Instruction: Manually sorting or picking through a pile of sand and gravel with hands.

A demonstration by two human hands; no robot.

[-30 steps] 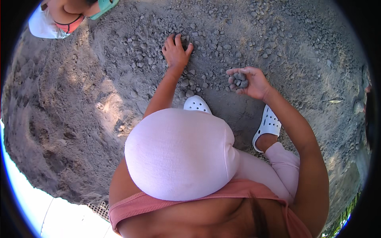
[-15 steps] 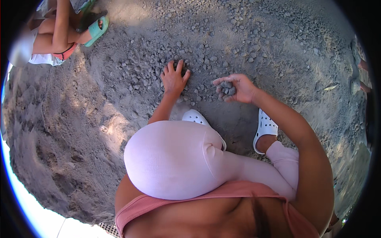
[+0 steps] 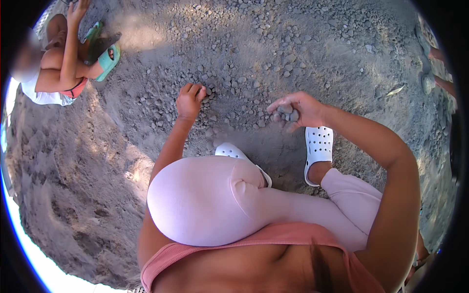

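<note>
Rounded grey stones [image 3: 289,114] lay cupped in the right hand [image 3: 308,109]; loose grey pebbles [image 3: 210,92] lay right of the curled left hand [image 3: 188,103], its grip indiscernible.

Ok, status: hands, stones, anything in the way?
Right hand cupping gray stones. Left hand curled at loose ground stones, contents unclear. White clogs close by, no blockage visible.

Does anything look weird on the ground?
Nothing looks broken. One pale, leaf-like strip stands out on the grey dirt, up and right of the right hand holding pebbles, because its shape and colour differ from theirs.
</note>
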